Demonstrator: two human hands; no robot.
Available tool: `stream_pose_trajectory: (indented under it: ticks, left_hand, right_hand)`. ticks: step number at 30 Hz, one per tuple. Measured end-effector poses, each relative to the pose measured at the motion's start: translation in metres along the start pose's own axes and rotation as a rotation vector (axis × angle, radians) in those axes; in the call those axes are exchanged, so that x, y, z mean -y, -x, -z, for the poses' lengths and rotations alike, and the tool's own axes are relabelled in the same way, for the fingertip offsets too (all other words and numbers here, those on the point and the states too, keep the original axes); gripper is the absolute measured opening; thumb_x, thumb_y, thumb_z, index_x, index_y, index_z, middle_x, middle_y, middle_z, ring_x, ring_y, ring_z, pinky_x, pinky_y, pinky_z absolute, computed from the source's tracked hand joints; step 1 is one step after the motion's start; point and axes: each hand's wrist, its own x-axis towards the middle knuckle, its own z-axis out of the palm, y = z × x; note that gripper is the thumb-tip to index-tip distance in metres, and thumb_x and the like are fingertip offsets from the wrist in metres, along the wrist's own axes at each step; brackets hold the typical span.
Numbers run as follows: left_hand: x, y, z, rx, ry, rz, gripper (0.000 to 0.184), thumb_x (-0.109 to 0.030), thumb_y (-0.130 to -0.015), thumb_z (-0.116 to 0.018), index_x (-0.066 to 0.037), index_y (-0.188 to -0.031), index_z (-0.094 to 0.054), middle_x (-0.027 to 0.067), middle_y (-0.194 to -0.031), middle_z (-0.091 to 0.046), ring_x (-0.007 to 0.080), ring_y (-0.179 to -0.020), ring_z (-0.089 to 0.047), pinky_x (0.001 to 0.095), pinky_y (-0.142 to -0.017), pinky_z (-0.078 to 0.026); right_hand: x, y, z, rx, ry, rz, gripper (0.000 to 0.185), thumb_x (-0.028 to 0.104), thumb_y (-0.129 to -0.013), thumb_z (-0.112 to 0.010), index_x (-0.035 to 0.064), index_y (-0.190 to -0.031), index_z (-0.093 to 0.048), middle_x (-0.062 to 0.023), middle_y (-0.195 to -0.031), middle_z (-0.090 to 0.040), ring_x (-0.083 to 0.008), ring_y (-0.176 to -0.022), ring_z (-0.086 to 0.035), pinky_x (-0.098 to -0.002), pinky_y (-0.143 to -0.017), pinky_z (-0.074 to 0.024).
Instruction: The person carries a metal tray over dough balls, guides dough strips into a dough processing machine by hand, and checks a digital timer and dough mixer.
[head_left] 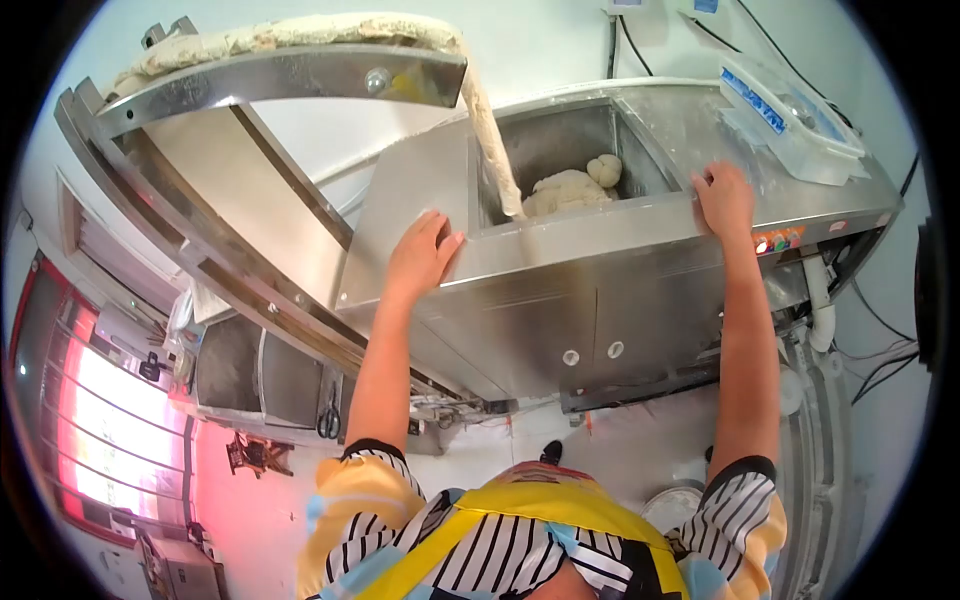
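Observation:
My left hand [425,255] rests on the front edge of a steel machine top, left of its square hopper [650,150]. Its thumb stands apart from the fingers and nothing is in it. On the right side of the hopper, my right hand [725,200] lies on the machine's front edge, fingers loosely bent and holding nothing visible. Inside the hopper sits a lump of pale dough [570,192], with a smaller rounded piece of dough [604,170] on it. A long dough rope [488,135] hangs down into the hopper from a curved steel frame [290,78].
A clear plastic container [795,120] stands on the machine top at right. Coloured buttons [778,241] line the front below my right hand. Scissors [328,415] hang at left by steel bins [228,365]. Cables [885,365] run along the right wall.

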Motion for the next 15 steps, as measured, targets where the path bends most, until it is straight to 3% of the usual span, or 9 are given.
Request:
stream_pose_trajectory:
  ticks: [3,4,10,13,15]
  left_hand:
    - [-0.005,0.002,0.002,-0.021,-0.036,0.012,0.042,-0.033,-0.088,-0.053,0.002,-0.111,-0.057,0.018,-0.12,-0.055,0.034,-0.111,-0.051,0.0362,-0.093,-0.04]
    - [-0.01,0.001,0.007,0.06,0.008,0.084,0.045,-0.034,-0.088,-0.054,0.0,-0.116,-0.057,0.0186,-0.128,-0.051,0.0335,-0.119,-0.047,0.0364,-0.098,-0.038]
    - [-0.019,-0.003,0.013,0.092,0.034,0.062,0.031,-0.029,-0.088,-0.054,0.0,-0.1,-0.056,0.0153,-0.1,-0.059,0.0344,-0.095,-0.055,0.0374,-0.08,-0.044]
    - [-0.028,-0.002,0.016,0.062,0.093,0.091,0.027,-0.027,-0.087,-0.055,-0.001,-0.084,-0.052,0.014,-0.089,-0.055,0.0348,-0.095,-0.052,0.042,-0.078,-0.042]
    - [-0.022,-0.001,0.013,0.043,0.054,0.046,0.025,-0.026,-0.087,-0.055,-0.002,-0.092,-0.053,0.014,-0.092,-0.056,0.0342,-0.09,-0.054,0.0391,-0.076,-0.043]
  right_hand:
    - [0.001,0.0,0.002,-0.001,-0.001,-0.016,0.027,0.03,-0.08,-0.062,0.004,-0.085,-0.064,-0.0136,-0.091,-0.063,-0.0322,-0.092,-0.057,-0.0447,-0.08,-0.0439]
    - [0.0,0.0,0.001,-0.001,-0.01,-0.019,0.027,0.03,-0.08,-0.062,0.0039,-0.084,-0.064,-0.0136,-0.09,-0.063,-0.0322,-0.091,-0.057,-0.0449,-0.079,-0.0438]
    - [-0.006,0.001,-0.005,-0.029,-0.041,0.004,0.027,0.031,-0.08,-0.062,0.0042,-0.084,-0.064,-0.0134,-0.09,-0.063,-0.0318,-0.092,-0.057,-0.0439,-0.079,-0.0441]
    - [-0.005,0.002,-0.004,-0.051,-0.052,0.011,0.027,0.031,-0.08,-0.061,0.0042,-0.084,-0.064,-0.0133,-0.091,-0.062,-0.0314,-0.093,-0.057,-0.0433,-0.08,-0.0442]
    - [-0.003,0.001,-0.002,-0.019,-0.039,-0.01,0.027,0.031,-0.08,-0.061,0.0042,-0.084,-0.064,-0.0131,-0.091,-0.062,-0.0312,-0.093,-0.057,-0.0433,-0.08,-0.0441]
